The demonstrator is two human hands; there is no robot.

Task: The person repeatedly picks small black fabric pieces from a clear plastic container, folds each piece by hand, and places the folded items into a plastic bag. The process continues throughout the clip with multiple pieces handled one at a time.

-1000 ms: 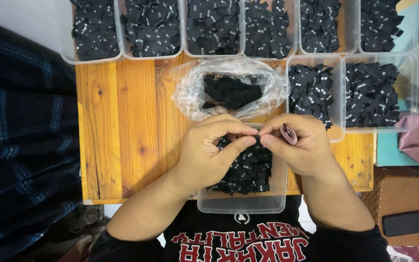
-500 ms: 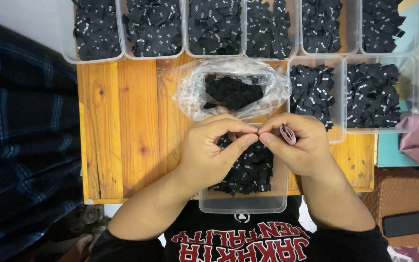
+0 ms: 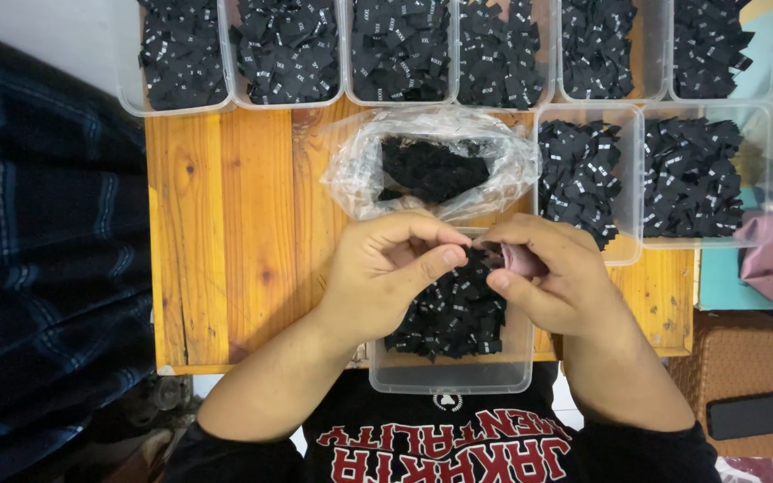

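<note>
Head view: left hand (image 3: 378,277) and right hand (image 3: 552,273) meet over the near tub (image 3: 449,376) on the desk (image 3: 225,233). Fingers (image 3: 445,259) pinched shut on 1 black label (image 3: 485,255); sorting appears underway. 9 tubs of labels visible, 1 open bag (image 3: 431,165).
</note>
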